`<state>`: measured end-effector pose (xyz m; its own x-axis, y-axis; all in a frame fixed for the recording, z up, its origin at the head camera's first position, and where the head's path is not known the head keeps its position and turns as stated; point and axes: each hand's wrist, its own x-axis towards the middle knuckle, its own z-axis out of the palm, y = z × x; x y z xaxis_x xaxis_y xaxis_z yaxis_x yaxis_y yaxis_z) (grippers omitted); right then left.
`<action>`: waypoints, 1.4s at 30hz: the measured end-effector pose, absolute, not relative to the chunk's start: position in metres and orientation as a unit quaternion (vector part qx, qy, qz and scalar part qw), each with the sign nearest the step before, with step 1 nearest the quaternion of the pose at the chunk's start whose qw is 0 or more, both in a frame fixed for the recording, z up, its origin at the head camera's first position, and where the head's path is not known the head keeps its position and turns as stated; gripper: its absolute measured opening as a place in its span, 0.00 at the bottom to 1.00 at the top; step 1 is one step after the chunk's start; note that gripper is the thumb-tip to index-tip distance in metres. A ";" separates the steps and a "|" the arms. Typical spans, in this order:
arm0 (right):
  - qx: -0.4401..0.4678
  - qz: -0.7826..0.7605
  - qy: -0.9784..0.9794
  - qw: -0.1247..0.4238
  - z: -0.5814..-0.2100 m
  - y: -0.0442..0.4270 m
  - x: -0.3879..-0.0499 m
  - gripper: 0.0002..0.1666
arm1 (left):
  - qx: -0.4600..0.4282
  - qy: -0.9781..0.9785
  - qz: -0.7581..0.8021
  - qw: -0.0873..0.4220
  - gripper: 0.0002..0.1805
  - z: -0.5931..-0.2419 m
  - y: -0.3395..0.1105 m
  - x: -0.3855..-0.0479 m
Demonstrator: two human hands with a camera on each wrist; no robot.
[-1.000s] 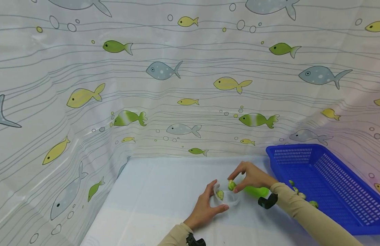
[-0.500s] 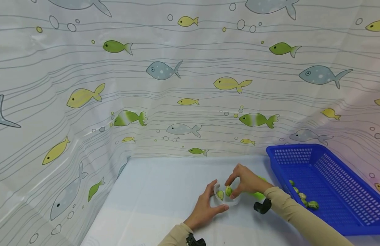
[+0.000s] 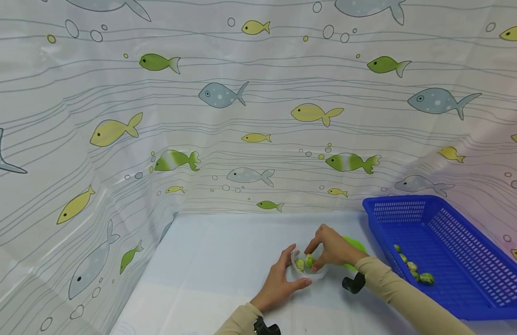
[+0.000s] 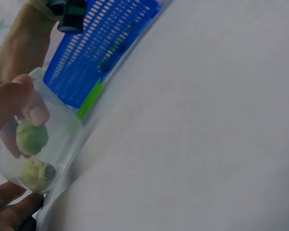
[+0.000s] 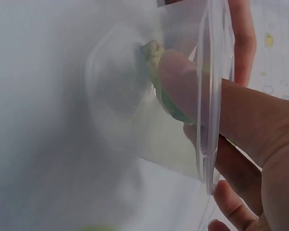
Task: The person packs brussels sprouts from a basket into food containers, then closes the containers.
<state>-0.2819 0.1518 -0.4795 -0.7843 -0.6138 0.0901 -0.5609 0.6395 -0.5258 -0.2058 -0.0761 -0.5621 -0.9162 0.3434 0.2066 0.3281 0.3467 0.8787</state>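
Note:
A clear plastic container stands on the white table, and my left hand grips it with thumb and fingers around its wall. Inside it lies one Brussels sprout, also plain to see as the lower sprout in the left wrist view. Reaching in over the rim, my right hand pinches a second Brussels sprout between thumb and fingers. The right wrist view shows this held sprout through the container's wall, low inside and partly behind my thumb.
To the right stands a blue perforated basket with several Brussels sprouts along its left side. A bright green, flat object, partly hidden behind my right hand, lies between container and basket. Fish-patterned sheeting rises behind the table.
My right hand has moved left and down, bringing the pinched Brussels sprout from above the rim into the container beside the other one. My left hand has stayed in place on the container.

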 end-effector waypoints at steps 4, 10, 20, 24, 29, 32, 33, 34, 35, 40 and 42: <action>-0.314 -0.249 0.915 0.037 -0.477 0.147 -0.278 0.25 | 0.202 0.821 0.534 0.008 0.52 -0.562 -0.076 -0.206; -0.312 -0.208 0.927 0.003 -0.477 0.140 -0.270 0.26 | 0.208 0.818 0.536 0.001 0.51 -0.562 -0.076 -0.206; -0.278 -0.168 0.946 0.004 -0.481 0.134 -0.262 0.23 | 0.202 0.819 0.537 0.004 0.52 -0.561 -0.077 -0.206; -0.271 -0.160 0.949 -0.001 -0.483 0.132 -0.258 0.23 | 0.206 0.819 0.536 0.001 0.51 -0.562 -0.077 -0.207; -0.295 -0.117 0.948 -0.034 -0.483 0.129 -0.255 0.22 | 0.205 0.818 0.537 0.003 0.52 -0.562 -0.077 -0.206; -0.310 -0.090 0.944 -0.060 -0.483 0.126 -0.253 0.22 | 0.202 0.818 0.539 0.004 0.52 -0.562 -0.077 -0.205; -0.313 -0.083 0.944 -0.066 -0.483 0.126 -0.253 0.21 | 0.202 0.818 0.539 0.003 0.52 -0.562 -0.077 -0.205; -0.314 -0.079 0.943 -0.071 -0.484 0.126 -0.253 0.21 | 0.202 0.817 0.540 0.002 0.52 -0.563 -0.076 -0.205; -0.315 -0.075 0.943 -0.074 -0.484 0.125 -0.253 0.21 | 0.203 0.817 0.540 0.001 0.51 -0.563 -0.076 -0.205; -0.307 -0.070 0.946 -0.079 -0.486 0.124 -0.252 0.21 | 0.207 0.816 0.540 -0.003 0.51 -0.564 -0.076 -0.206; -0.302 -0.074 0.947 -0.079 -0.486 0.124 -0.252 0.21 | 0.209 0.816 0.539 -0.005 0.51 -0.564 -0.076 -0.207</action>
<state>-0.2519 0.1240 -0.4861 -0.8053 -0.5598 0.1954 -0.5834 0.8069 -0.0926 -0.2072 -0.0763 -0.5640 -0.9124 0.3362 0.2336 0.3467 0.3313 0.8775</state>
